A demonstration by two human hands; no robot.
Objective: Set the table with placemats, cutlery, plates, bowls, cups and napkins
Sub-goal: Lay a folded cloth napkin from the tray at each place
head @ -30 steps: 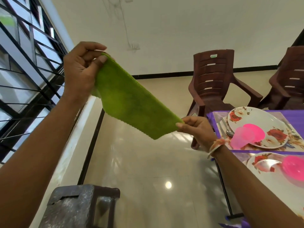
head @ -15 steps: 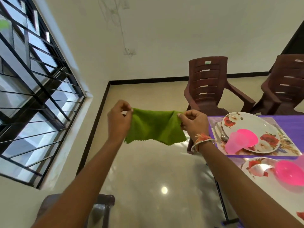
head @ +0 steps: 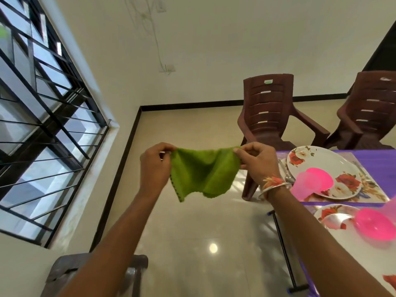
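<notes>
Green napkin (head: 203, 172) held in the air over the floor, left of the table (head: 375, 155), not touching it. Left hand (head: 155, 166) pinches its left top corner, right hand (head: 256, 162) its right top corner, fingers curled; cloth sags between. On the table: floral plate (head: 317, 166), pink cup (head: 304, 186), pink bowl (head: 374, 226).

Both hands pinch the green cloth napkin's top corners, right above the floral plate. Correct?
No. In the head view the left hand and right hand pinch the green cloth napkin by its top corners, but it hangs over the floor, left of the white floral plate.
</notes>
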